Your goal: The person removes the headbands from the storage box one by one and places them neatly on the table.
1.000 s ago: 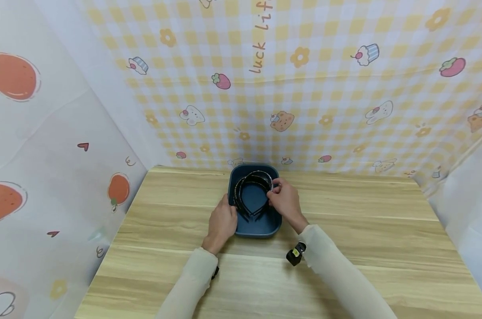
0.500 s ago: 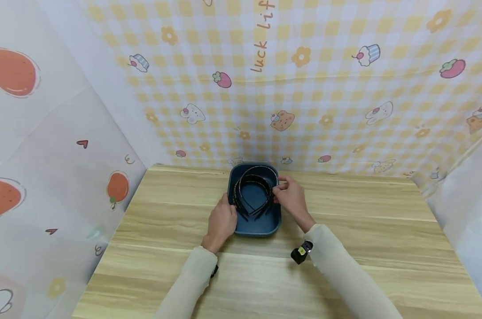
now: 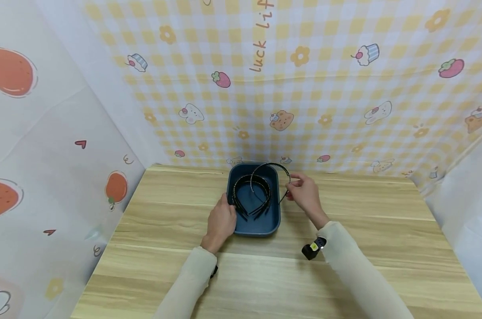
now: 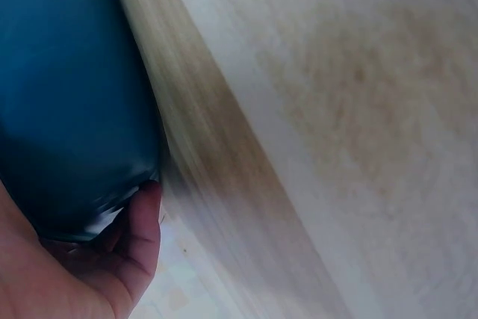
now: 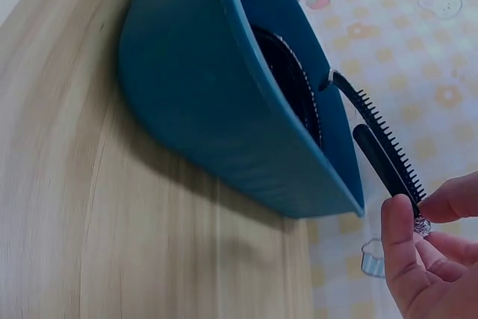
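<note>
My right hand [image 3: 306,195] pinches a thin black headband [image 3: 281,166] between thumb and fingers at the bin's right side. Small comb teeth line the headband [image 5: 385,134] in the right wrist view, and a sparkly bit shows by the fingertips. Part of its loop overlaps the blue plastic bin [image 3: 257,234] as seen from the head. Other black headbands [image 3: 235,195] with glittery edges lie nested inside. On the bin's left side my left hand [image 3: 222,220] grips the rim. The left wrist view shows the thumb and fingers at the bin's wall [image 4: 71,95]; some fingers are hidden.
The bin stands on a wood-grain table [image 3: 364,230], close to its back edge. Behind rises a yellow checked cloth [image 3: 324,97] with cartoon prints. A white printed sheet [image 3: 65,186] hangs at the left. A black wrist device [image 3: 313,248] hangs under my right wrist.
My right hand has moved right, lifting one headband up and away from the nested ones, partly past the bin's right rim. The left hand has stayed on the bin.
</note>
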Demonstrator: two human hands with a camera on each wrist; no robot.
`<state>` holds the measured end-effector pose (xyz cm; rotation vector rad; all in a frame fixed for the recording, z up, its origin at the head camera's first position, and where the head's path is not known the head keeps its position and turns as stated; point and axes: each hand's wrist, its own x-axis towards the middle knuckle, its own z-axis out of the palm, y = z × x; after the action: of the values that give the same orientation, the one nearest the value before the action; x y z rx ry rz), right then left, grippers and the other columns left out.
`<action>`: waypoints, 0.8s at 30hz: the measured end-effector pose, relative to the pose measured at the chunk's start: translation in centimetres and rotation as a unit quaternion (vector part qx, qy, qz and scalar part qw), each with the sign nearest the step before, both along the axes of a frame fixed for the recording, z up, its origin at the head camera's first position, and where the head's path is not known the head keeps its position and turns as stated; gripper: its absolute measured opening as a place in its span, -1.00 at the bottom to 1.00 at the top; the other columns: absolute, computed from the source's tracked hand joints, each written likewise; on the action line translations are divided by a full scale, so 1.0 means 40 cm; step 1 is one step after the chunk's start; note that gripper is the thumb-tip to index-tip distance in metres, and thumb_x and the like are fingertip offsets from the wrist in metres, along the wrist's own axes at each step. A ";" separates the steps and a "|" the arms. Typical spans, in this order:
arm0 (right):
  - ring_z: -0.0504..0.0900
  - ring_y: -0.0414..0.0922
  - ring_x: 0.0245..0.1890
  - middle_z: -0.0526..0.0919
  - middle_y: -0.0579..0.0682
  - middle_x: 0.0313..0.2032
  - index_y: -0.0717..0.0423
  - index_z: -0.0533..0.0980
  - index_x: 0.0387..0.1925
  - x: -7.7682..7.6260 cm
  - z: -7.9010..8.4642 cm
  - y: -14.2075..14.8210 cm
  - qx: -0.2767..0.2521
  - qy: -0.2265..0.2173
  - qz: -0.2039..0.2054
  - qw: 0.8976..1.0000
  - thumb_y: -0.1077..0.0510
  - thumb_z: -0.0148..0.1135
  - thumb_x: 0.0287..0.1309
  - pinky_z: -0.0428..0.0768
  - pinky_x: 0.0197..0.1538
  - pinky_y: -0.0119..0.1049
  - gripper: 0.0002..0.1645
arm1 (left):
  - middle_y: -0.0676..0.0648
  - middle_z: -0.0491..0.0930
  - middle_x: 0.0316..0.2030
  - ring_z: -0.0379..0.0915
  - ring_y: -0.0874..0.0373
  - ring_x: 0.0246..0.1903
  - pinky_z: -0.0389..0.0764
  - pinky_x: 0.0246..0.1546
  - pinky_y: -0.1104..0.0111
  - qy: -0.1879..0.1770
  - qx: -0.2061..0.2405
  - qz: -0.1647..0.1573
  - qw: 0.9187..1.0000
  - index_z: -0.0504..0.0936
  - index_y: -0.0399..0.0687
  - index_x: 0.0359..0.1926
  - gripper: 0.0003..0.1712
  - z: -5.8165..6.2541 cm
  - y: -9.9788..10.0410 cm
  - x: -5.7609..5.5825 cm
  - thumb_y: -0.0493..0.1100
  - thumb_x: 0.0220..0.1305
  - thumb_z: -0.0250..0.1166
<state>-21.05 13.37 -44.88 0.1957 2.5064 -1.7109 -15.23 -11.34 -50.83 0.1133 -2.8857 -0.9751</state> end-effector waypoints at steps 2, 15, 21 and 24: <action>0.70 -0.18 -0.52 0.66 0.37 -0.04 0.26 0.43 0.28 -0.001 -0.002 0.011 0.003 -0.001 -0.001 1.000 0.28 0.17 0.27 0.67 -0.41 -0.38 -0.47 | -0.35 0.55 0.12 0.63 -0.18 -0.17 0.63 -0.17 0.02 0.000 0.001 0.000 1.000 0.25 -0.41 0.40 -0.43 0.001 0.001 0.001 -0.19 0.48 -0.01; 0.75 -0.02 -0.41 0.62 0.42 0.01 0.27 0.39 0.32 -0.004 -0.020 0.072 0.006 -0.015 -0.015 1.000 0.28 0.17 0.31 0.67 -0.39 -0.38 -0.45 | -0.33 0.57 0.09 0.63 -0.14 -0.26 0.63 -0.25 0.05 0.003 -0.001 -0.003 1.000 0.26 -0.40 0.39 -0.44 -0.004 0.002 0.000 -0.20 0.48 -0.02; 0.74 -0.05 -0.44 0.62 0.42 -0.01 0.29 0.39 0.31 -0.007 -0.023 0.090 0.003 -0.014 -0.023 1.000 0.29 0.17 0.30 0.68 -0.38 -0.36 -0.45 | -0.33 0.57 0.08 0.63 -0.14 -0.26 0.63 -0.24 0.04 -0.001 0.000 -0.002 1.000 0.25 -0.39 0.40 -0.44 -0.004 0.002 0.000 -0.20 0.48 -0.03; 0.72 -0.12 -0.49 0.63 0.41 -0.02 0.31 0.39 0.30 -0.009 -0.025 0.100 -0.001 -0.016 -0.027 1.000 0.30 0.18 0.30 0.68 -0.38 -0.36 -0.45 | -0.32 0.57 0.08 0.63 -0.14 -0.26 0.63 -0.24 0.04 -0.003 -0.001 -0.001 1.000 0.25 -0.39 0.40 -0.44 -0.004 0.002 -0.001 -0.20 0.49 -0.03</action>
<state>-21.39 17.38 -45.89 0.2891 2.4991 -1.7156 -15.28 -11.28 -51.01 0.1123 -2.8929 -0.9739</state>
